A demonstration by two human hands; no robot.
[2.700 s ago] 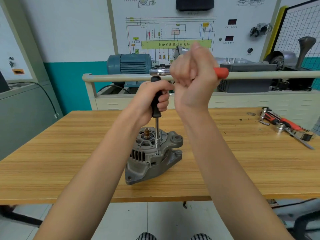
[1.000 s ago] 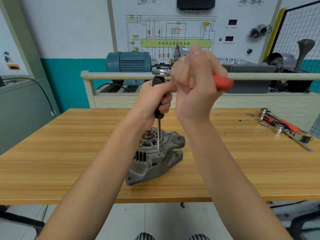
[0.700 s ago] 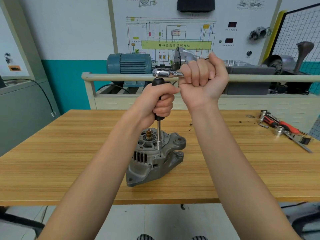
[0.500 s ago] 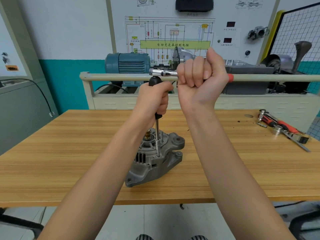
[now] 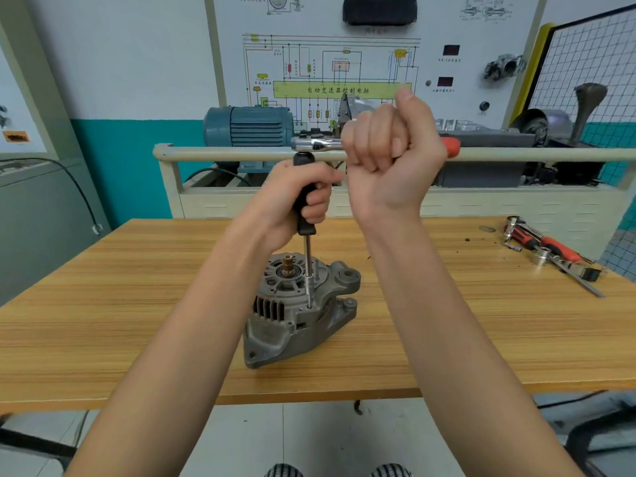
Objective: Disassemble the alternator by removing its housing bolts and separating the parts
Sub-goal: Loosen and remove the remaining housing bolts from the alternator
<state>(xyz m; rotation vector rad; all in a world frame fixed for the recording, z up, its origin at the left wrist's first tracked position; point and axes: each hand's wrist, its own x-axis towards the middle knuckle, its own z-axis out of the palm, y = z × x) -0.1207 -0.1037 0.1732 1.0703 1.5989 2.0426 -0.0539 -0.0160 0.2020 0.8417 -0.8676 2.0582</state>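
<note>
Seen from the head camera, the alternator [image 5: 298,310] stands on the wooden table [image 5: 103,311] near its front edge, pulley shaft pointing up. A black-handled extension driver [image 5: 306,197] rises upright from a housing bolt [image 5: 309,306] on the alternator's right front rim, its metal shaft ending in a socket seated on that bolt. The left hand [image 5: 294,197] has its fingers wrapped round the black handle. A ratchet wrench [image 5: 318,144] sits across the top of the driver, its chrome head to the left and red grip end [image 5: 451,147] poking out to the right. The right hand [image 5: 390,160] is fisted tightly round the ratchet's handle, thumb up. Loose red-handled tools [image 5: 550,249] lie on the table's far right, well apart from the alternator.
</note>
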